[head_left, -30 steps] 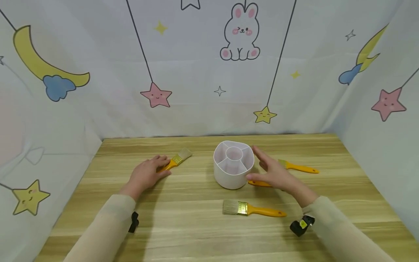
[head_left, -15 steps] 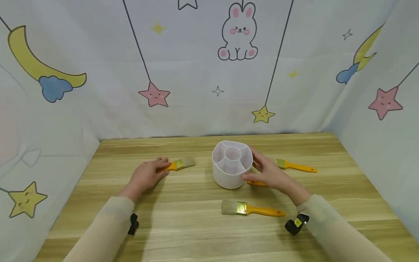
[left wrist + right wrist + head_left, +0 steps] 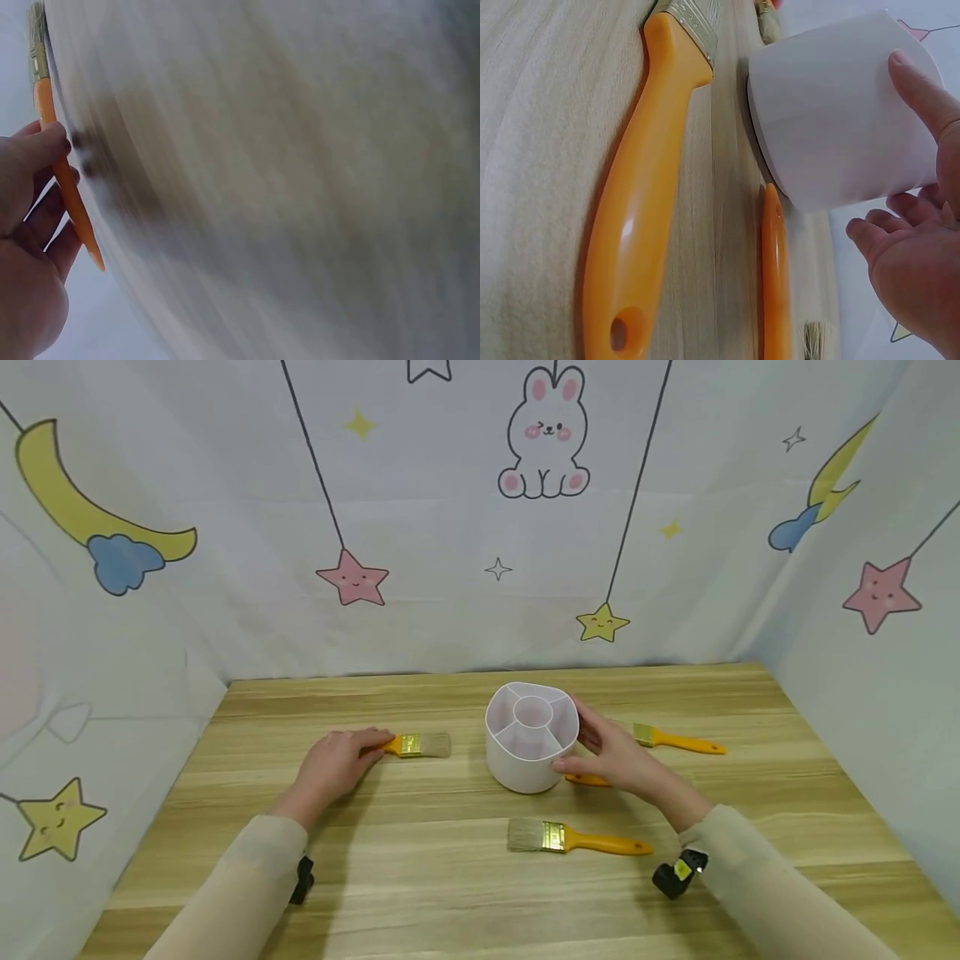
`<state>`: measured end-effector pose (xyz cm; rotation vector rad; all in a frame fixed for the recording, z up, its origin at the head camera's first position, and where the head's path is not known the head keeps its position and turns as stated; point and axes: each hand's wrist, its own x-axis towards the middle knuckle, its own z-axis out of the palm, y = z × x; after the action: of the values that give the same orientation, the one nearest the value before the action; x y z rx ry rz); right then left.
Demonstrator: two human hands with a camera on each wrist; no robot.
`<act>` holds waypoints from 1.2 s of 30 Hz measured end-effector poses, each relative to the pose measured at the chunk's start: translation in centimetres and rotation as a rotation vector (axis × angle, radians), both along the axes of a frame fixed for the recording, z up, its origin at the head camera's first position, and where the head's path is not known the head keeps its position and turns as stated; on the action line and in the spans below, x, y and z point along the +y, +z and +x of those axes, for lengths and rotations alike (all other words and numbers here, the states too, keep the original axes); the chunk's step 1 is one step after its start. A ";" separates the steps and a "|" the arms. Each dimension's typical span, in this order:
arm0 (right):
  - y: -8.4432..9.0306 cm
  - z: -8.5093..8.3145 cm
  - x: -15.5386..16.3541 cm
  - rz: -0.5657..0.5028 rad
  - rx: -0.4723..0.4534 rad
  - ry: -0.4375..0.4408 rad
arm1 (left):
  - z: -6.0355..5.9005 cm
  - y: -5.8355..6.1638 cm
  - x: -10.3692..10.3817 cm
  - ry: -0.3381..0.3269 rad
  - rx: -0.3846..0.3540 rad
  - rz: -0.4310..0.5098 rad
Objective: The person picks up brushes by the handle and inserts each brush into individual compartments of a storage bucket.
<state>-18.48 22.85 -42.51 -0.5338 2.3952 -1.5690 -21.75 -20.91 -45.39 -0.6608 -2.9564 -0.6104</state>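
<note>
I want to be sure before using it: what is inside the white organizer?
In the head view, a round middle cup and thin dividers show inside the white organizer; no contents are visible. Deeper parts are covered by the near side; anything small there cannot be seen.

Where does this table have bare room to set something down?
Bare table lies between the left sleeve and the front brush, and on the near side of that brush. A strip also lies bare between the held brush and the backdrop. It is crowded right of the holder: the right hand, a half-hidden brush and the far brush.
</note>
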 end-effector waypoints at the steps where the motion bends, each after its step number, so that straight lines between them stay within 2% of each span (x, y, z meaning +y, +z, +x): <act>1: 0.0 0.0 0.0 -0.004 -0.003 -0.001 | 0.0 0.0 0.0 -0.003 0.007 0.002; 9: -0.1 0.0 -0.1 -0.028 -0.027 -0.010 | 0.0 0.4 0.4 0.010 0.035 0.035; 18: -0.3 0.1 -0.3 -0.056 -0.030 -0.017 | 0.3 1.8 1.7 0.060 0.064 0.181; 25: -0.3 0.2 -0.3 -0.063 -0.035 -0.020 | 0.3 3.1 3.7 0.082 0.036 0.317; 36: -0.4 0.1 -0.3 -0.082 -0.039 -0.014 | 0.4 5.7 7.6 0.033 -0.008 0.481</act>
<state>-18.36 22.56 -42.93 -0.4981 2.3191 -1.6745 -21.36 -13.28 -39.66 -0.5557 -2.6555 -1.2599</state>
